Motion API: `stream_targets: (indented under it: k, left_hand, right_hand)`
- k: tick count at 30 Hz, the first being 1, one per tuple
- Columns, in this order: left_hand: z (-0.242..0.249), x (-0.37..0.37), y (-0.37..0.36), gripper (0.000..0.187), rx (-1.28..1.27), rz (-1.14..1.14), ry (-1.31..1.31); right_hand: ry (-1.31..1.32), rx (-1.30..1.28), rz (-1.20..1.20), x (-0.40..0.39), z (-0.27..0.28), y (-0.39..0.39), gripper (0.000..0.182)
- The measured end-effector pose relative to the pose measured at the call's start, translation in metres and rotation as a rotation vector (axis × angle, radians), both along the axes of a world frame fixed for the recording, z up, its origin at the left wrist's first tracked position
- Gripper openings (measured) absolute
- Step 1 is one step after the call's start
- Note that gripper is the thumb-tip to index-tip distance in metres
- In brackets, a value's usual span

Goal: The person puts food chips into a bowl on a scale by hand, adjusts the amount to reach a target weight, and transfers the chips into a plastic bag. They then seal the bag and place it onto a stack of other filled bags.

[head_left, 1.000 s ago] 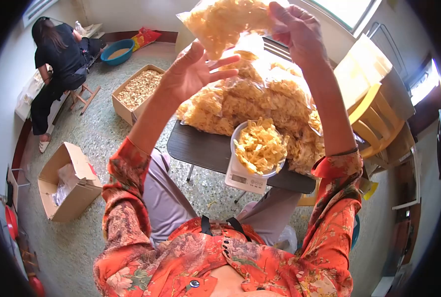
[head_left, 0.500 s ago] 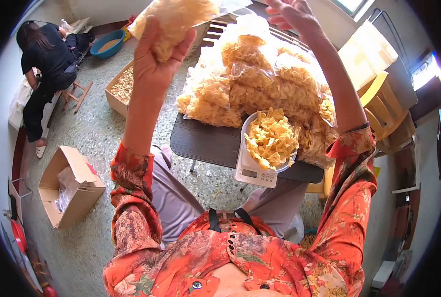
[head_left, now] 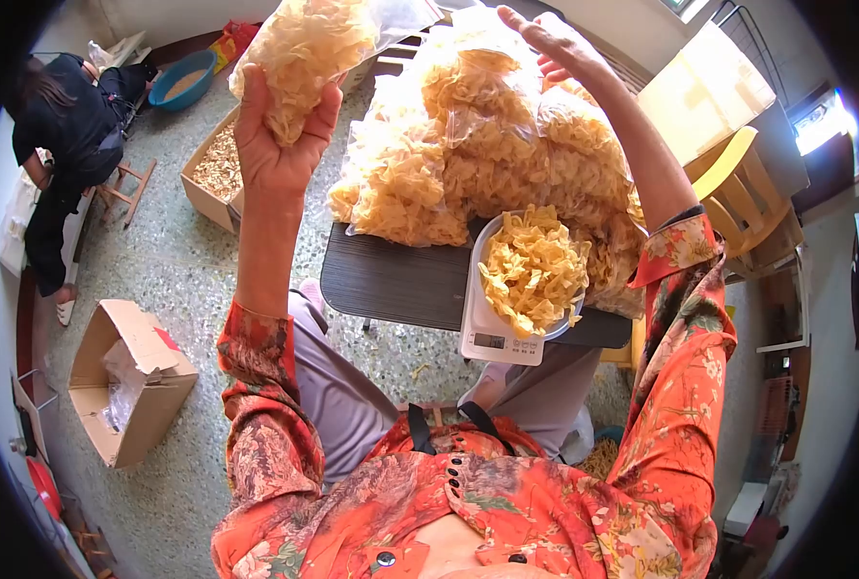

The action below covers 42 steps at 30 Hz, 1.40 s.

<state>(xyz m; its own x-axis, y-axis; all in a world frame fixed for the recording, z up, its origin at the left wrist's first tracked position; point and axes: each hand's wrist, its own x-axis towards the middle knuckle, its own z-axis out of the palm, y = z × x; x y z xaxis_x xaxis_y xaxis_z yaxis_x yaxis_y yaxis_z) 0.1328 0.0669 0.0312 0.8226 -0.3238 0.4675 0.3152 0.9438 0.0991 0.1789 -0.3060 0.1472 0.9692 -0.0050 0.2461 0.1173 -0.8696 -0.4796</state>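
My left hand (head_left: 285, 135) is raised at the upper left, its fingers gripping a clear plastic bag (head_left: 318, 58) of pale yellow chip-like pieces. Above the heap of filled bags (head_left: 487, 145), my right hand (head_left: 555, 43) holds nothing, with its fingers extended. The heap stands on a dark folding table (head_left: 391, 280). At the table's near edge, a white digital scale (head_left: 497, 345) bears a bowl (head_left: 478, 253) full of loose yellow pieces (head_left: 533, 270).
A person in black (head_left: 68, 125) sits at the far left near a blue basin (head_left: 182, 81). Cardboard boxes (head_left: 164, 410) (head_left: 207, 198) rest on the speckled floor. A wooden chair (head_left: 752, 193) stands at the right.
My left hand and its bag have shifted left and slightly down. My right hand has moved a little left, fingers still extended. The whole view has shifted slightly.
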Motion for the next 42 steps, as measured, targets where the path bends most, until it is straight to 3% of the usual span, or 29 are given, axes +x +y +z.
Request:
stream_targets:
  k: [8, 18, 24, 28, 31, 33, 36, 39, 40, 42]
  left_hand:
    - [-0.027, 0.012, 0.004, 0.033, 0.028, 0.018, 0.121]
    - [-0.047, 0.013, 0.02, 0.031, 0.025, 0.031, 0.146]
    - [-0.053, 0.015, 0.026, 0.032, 0.036, 0.064, 0.139]
    - [-0.054, 0.015, 0.029, 0.03, 0.043, 0.068, 0.141]
    - [-0.055, 0.014, 0.029, 0.029, 0.062, 0.089, 0.152]
    - [-0.056, 0.015, 0.027, 0.028, 0.077, 0.101, 0.162]
    - [-0.058, 0.016, 0.024, 0.028, 0.091, 0.101, 0.175]
    - [-0.064, 0.018, 0.023, 0.029, 0.094, 0.102, 0.166]
    - [-0.068, 0.021, 0.024, 0.039, 0.097, 0.119, 0.164]
    - [-0.068, 0.022, 0.023, 0.049, 0.103, 0.132, 0.157]
  right_hand:
    - [-0.032, -0.128, 0.15, 0.024, 0.008, 0.039, 0.087]
    - [0.041, -0.067, 0.262, 0.051, 0.002, 0.061, 0.07]
    - [0.094, 0.134, 0.325, 0.054, -0.003, 0.054, 0.06]
    - [0.167, 0.527, 0.469, 0.055, -0.006, 0.036, 0.054]
    - [0.201, -0.103, 0.18, 0.025, 0.027, 0.06, 0.074]
    - [0.202, -0.311, 0.076, 0.024, 0.032, 0.057, 0.081]
    - [0.233, -0.056, -0.105, 0.034, 0.03, 0.044, 0.062]
    - [0.279, 0.048, -0.085, 0.047, 0.034, 0.025, 0.072]
    - [0.276, 0.051, -0.086, 0.051, 0.039, 0.019, 0.072]
    - [0.245, -0.074, 0.179, 0.059, 0.051, 0.005, 0.061]
